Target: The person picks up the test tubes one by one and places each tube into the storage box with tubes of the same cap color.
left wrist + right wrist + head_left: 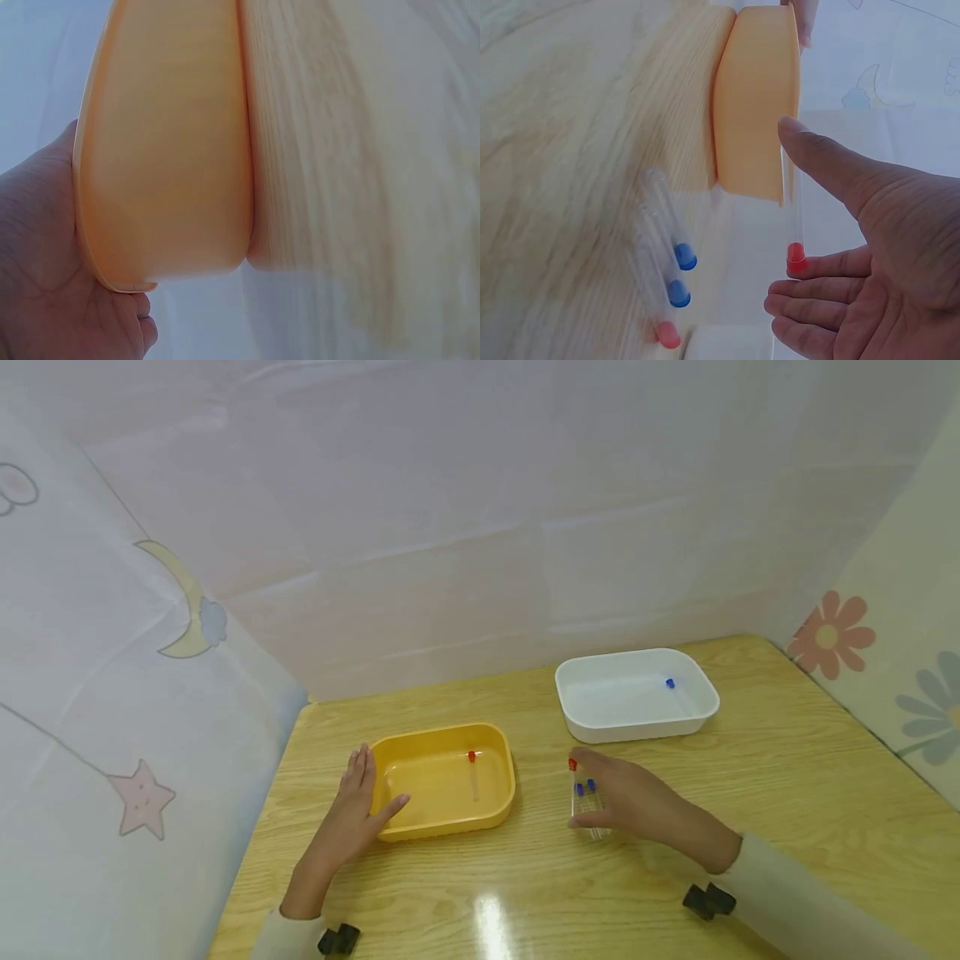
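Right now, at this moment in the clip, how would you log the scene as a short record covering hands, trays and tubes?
Left hand: rests against the left end of the yellow tray
Right hand: holds a red-capped tube between thumb and index finger
In yellow tray: a second red-capped tube
In white tray: one blue-capped tube
On table: two more blue-capped tubes and a third red-capped tube, by the right hand

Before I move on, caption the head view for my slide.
Left hand against the yellow tray, right hand pinching a red-capped tube, white tray farther back.
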Tool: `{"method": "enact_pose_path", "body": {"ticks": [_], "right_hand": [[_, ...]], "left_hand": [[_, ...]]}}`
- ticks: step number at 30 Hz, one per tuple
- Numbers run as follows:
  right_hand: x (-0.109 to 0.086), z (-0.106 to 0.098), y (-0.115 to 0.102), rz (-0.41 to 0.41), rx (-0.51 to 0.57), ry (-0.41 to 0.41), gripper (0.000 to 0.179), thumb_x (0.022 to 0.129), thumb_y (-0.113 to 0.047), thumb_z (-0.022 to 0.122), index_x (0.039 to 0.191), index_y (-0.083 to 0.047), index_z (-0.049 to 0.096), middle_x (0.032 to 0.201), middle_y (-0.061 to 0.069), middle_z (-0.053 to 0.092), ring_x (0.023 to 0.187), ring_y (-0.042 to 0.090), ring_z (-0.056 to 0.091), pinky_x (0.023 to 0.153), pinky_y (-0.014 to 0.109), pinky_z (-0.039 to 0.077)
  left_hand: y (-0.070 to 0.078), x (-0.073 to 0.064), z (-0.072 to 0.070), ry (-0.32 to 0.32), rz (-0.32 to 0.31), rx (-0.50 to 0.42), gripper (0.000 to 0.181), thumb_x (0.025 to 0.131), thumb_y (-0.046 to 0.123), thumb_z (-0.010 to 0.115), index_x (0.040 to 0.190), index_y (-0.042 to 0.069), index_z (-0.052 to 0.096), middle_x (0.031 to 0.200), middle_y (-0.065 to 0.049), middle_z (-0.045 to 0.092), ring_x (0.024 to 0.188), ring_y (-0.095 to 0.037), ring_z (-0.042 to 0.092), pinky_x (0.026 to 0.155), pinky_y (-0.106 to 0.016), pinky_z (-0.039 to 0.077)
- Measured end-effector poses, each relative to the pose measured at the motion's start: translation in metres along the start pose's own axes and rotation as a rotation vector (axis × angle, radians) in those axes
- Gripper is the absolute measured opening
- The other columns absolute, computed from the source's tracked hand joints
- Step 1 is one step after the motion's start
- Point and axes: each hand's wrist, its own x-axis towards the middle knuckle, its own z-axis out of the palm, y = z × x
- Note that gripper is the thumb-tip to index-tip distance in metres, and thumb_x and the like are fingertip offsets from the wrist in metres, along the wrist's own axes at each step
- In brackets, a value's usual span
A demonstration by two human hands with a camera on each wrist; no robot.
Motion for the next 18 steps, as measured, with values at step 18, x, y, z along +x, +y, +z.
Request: {"method": "enact_pose_path", "body": {"ticks": [18], "right_hand": [[0.021,-0.002,-0.018,-0.037,0.055,-0.021,0.098,0.078,-0.053,0.085,0.150,0.000,0.044,0.149,0.017,0.052,0.126,0.035,0.059,0.100,0.049,0.051]], "left_hand": [[0.005,0.001,0.002,0.016,0.011,0.015,0.100,0.101,0.052,0.056,0.160,-0.006,-0.001,0.167,-0.016,-0.013,0.154,-0.035,-0.012,0.120,-0.064,0.007]]}}
